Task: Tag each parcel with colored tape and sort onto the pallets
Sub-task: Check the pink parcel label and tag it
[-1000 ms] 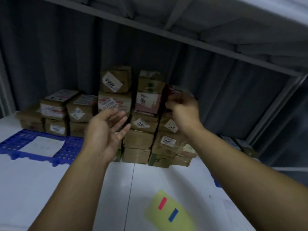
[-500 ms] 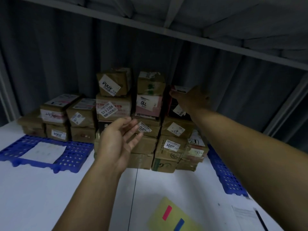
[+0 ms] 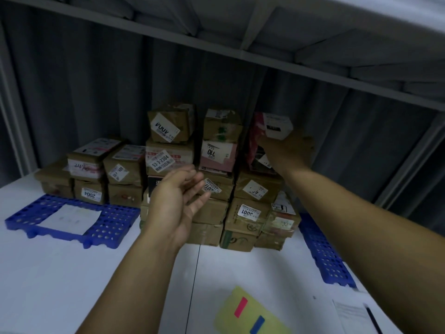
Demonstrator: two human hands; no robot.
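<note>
A stack of brown cardboard parcels [image 3: 212, 208] with white labels stands at the back of the white table. My right hand [image 3: 286, 150] reaches to the top right of the stack and grips a dark red parcel with a white label [image 3: 274, 126], tilted above the pile. My left hand [image 3: 178, 201] hovers open in front of the stack, palm turned right, holding nothing. A yellow card [image 3: 250, 314] near the front edge carries a red tape strip [image 3: 240, 307] and a blue tape strip [image 3: 257, 324].
A blue pallet [image 3: 113, 225] with a white sheet on it lies at the left. A second blue pallet [image 3: 325, 256] lies at the right. More parcels [image 3: 101, 169] are piled behind the left pallet. Papers and a pen [image 3: 372, 318] sit front right. A shelf runs overhead.
My right hand has stretched farther up and right and now has the dark red parcel lifted off the pile. My left hand has stayed open in front of the stack.
</note>
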